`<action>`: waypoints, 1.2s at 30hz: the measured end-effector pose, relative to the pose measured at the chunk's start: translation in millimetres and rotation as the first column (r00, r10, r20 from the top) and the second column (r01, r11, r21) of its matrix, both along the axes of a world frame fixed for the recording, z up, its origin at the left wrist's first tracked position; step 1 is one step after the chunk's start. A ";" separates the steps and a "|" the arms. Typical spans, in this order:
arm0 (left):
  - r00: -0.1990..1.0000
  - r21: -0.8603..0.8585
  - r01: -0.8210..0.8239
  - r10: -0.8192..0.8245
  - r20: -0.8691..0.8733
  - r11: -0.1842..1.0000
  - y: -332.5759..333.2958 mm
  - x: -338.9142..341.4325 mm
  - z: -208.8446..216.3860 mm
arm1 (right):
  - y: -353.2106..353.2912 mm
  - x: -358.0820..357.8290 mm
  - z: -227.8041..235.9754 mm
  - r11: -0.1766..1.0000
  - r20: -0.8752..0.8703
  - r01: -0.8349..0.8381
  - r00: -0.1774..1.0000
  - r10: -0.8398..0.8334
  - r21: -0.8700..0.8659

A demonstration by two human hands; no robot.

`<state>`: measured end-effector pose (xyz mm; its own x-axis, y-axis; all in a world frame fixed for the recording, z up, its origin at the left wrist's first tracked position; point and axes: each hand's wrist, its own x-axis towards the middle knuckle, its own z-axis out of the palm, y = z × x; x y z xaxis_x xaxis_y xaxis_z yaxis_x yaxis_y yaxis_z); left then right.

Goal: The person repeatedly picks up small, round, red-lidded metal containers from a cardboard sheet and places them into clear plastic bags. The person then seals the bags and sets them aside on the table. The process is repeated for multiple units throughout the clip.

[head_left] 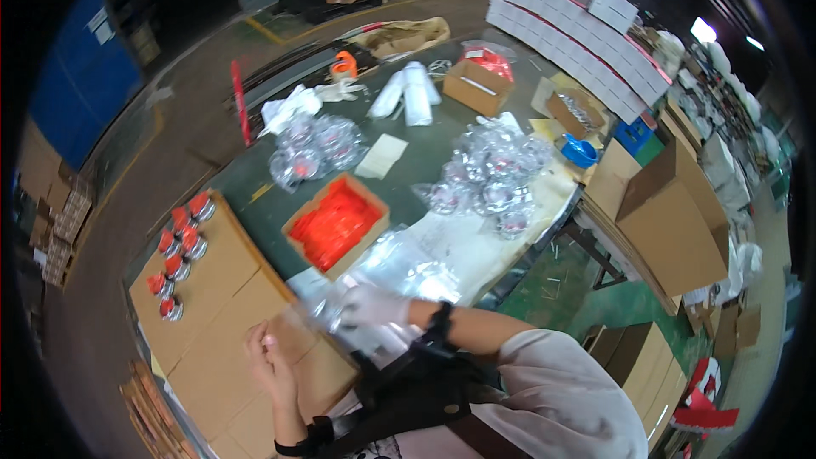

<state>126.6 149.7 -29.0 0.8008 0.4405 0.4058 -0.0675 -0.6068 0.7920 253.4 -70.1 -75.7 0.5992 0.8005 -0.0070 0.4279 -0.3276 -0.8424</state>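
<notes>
My left hand [270,367], bare, is raised over the cardboard sheet at the lower left. Its fingers are apart and loosely bent, and nothing shows in them. A pale glove covers my right hand [376,306], smeared by motion. Clear plastic, seemingly a bag [320,304], juts from its fingertips toward the left hand. Beneath and beyond the right hand lies a stack of clear plastic bags [404,265]. Just past them stands an open carton of red pieces [337,223]. Several small silvery items with red tops [194,244] stand in rows on the cardboard [223,310].
Bagged items form two heaps, one left [316,150] and one right [493,172] on the green table [399,178]. White rolls [415,95], a small carton [478,87] and a blue tape roll [580,151] lie farther off. A large open carton [676,217] stands at the right.
</notes>
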 end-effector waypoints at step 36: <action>0.974 -0.878 -0.173 -0.053 -0.219 0.446 49.7 -43.4 9.4 | 148.5 -44.7 80.3 0.982 -0.198 0.007 0.980 0.031 0.190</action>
<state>83.2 199.3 -19.6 0.7623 0.5168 -0.3896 0.1537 0.4401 0.8847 208.7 78.5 4.5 0.5914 0.8060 0.0267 0.2477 -0.1500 -0.9571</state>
